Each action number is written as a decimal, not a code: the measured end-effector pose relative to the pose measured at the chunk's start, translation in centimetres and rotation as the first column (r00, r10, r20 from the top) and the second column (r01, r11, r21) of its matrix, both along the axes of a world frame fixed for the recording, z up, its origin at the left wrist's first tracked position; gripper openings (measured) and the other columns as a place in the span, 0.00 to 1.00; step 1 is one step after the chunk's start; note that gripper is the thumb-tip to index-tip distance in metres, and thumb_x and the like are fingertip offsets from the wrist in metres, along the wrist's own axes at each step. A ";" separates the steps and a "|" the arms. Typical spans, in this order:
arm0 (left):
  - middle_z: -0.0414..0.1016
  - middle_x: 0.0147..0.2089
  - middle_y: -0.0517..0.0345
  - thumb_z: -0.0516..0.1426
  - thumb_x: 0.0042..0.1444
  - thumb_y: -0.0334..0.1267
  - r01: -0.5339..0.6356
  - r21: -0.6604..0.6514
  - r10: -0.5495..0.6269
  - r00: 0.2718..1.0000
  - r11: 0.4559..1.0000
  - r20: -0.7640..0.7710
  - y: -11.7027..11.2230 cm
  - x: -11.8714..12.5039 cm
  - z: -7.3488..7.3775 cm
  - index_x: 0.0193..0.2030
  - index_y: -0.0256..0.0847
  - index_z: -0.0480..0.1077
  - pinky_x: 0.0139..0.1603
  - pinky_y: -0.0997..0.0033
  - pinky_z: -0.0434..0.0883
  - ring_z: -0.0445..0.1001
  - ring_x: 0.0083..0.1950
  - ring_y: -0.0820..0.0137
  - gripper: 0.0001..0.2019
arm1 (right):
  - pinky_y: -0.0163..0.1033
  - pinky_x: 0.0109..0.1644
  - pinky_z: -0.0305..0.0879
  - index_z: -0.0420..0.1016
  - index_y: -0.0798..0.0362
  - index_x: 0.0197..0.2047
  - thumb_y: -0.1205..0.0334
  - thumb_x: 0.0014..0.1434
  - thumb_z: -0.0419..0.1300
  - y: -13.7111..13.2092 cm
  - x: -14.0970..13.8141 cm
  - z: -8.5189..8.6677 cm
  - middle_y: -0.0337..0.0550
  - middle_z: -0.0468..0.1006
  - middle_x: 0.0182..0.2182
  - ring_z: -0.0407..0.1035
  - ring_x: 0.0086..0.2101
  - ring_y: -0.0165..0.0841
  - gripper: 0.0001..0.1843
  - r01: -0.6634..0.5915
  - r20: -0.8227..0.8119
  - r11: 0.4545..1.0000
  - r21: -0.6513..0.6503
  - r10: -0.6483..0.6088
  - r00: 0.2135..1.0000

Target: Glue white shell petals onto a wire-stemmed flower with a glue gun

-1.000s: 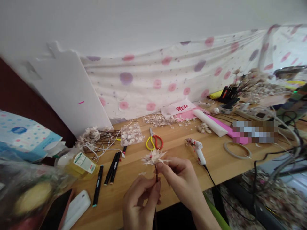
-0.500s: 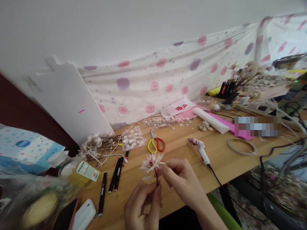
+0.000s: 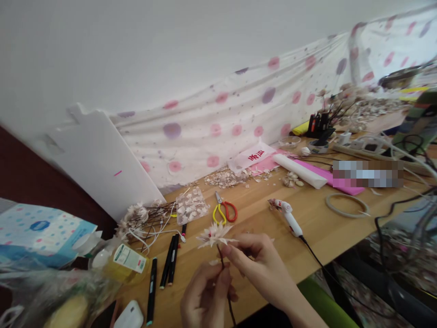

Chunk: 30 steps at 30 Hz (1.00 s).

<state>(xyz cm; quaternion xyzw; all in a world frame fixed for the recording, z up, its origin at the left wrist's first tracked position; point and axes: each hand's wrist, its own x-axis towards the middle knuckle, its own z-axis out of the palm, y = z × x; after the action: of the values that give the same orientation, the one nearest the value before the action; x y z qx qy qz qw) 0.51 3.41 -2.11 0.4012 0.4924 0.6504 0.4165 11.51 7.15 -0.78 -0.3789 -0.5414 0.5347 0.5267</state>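
Note:
A handmade flower (image 3: 214, 234) with pale pointed petals, a touch of pink in its middle and a thin brown stem stands upright, tilted slightly left. My left hand (image 3: 205, 294) pinches the stem below the head. Just under the petals, at the right side, my right hand (image 3: 262, 264) has thumb and forefinger closed on the flower; whether on a petal or the stem top I cannot tell. Behind the flower lie scissors (image 3: 231, 212) with one yellow and one red handle. A white hot glue gun (image 3: 288, 217) rests to the right, its cord running off the table edge.
Black markers (image 3: 152, 291) lie at left, beside a bottle of yellow liquid (image 3: 128, 262) and a white case (image 3: 129, 315). Loose petals (image 3: 227, 178) and a petal-filled tray (image 3: 191, 206) are farther back. A ring of tubing (image 3: 347, 196) and white roll (image 3: 302, 171) lie right.
The flower has tipped so its pink middle shows less, and more of the stem now shows below my left hand. The view has shifted slightly.

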 end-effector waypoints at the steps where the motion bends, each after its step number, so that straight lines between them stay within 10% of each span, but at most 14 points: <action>1: 0.71 0.19 0.63 0.72 0.41 0.51 0.005 0.002 -0.005 1.000 1.000 0.005 0.1 0.0 0.1 0.24 0.44 0.82 0.21 0.79 0.69 0.69 0.19 0.75 0.13 | 0.32 0.23 0.47 0.67 0.55 0.20 0.40 0.57 0.61 0.0 0.0 0.0 0.35 0.61 0.16 0.53 0.20 0.24 0.28 -0.002 -0.008 1.000 0.002 0.002 1.000; 11: 0.72 0.22 0.64 0.71 0.46 0.48 0.105 0.025 -0.105 0.995 0.994 -0.003 0.0 -0.3 0.7 0.25 0.42 0.81 0.25 0.78 0.68 0.70 0.23 0.75 0.12 | 0.31 0.23 0.48 0.67 0.54 0.21 0.44 0.58 0.62 -0.1 0.1 0.8 0.33 0.63 0.16 0.54 0.20 0.24 0.24 0.015 -0.057 0.999 0.036 -0.013 0.998; 24: 0.75 0.26 0.58 0.70 0.48 0.49 0.343 0.082 -0.347 0.937 0.936 0.036 -1.2 -0.3 1.8 0.29 0.41 0.83 0.26 0.74 0.71 0.72 0.26 0.72 0.13 | 0.30 0.19 0.43 0.65 0.53 0.19 0.45 0.53 0.64 -1.2 1.2 0.6 0.30 0.60 0.15 0.49 0.15 0.21 0.23 -0.282 -0.287 0.960 0.010 0.272 0.918; 30: 0.73 0.23 0.59 0.72 0.44 0.49 0.345 0.003 -0.343 0.934 0.939 0.100 -2.5 -0.1 2.7 0.30 0.40 0.84 0.24 0.74 0.71 0.70 0.22 0.73 0.14 | 0.30 0.20 0.44 0.67 0.54 0.22 0.39 0.51 0.66 -2.0 1.1 0.7 0.32 0.65 0.17 0.53 0.17 0.21 0.26 -0.182 -0.227 0.981 0.069 0.193 0.954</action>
<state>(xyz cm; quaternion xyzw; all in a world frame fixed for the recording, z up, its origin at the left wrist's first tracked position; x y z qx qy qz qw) 0.40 0.96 0.54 0.4455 0.3982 0.5830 0.5505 12.65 5.15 -0.04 -0.2478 -0.5220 0.6100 0.5423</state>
